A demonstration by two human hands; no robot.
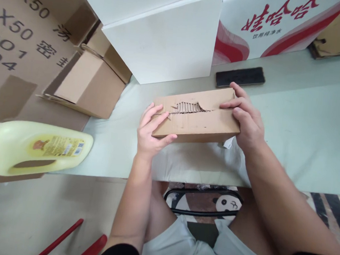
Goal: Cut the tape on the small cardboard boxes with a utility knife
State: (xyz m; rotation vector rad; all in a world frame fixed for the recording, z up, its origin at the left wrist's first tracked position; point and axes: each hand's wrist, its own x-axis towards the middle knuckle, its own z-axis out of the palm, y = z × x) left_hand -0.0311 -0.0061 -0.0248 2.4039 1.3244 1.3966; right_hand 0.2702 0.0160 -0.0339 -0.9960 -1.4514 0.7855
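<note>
A small brown cardboard box (196,125) is between my two hands, just over the table's pale green cover. Its top flaps meet along a seam, where a torn patch bares the corrugated layer. At the left end my left hand (150,132) grips it, thumb along the near edge and fingers on top. My right hand (248,120) is wrapped round the right end, with fingers over the top and far corner. A small white piece (228,142) shows under the box's near right corner; I cannot make out what it is.
Behind the box lies a black phone (240,77). White boxes (164,48) and a red-and-white printed carton (263,28) stand at the back. Open cardboard boxes (94,82) and a pale yellow jug (35,148) are on the left. The table's front edge (201,182) runs above my lap.
</note>
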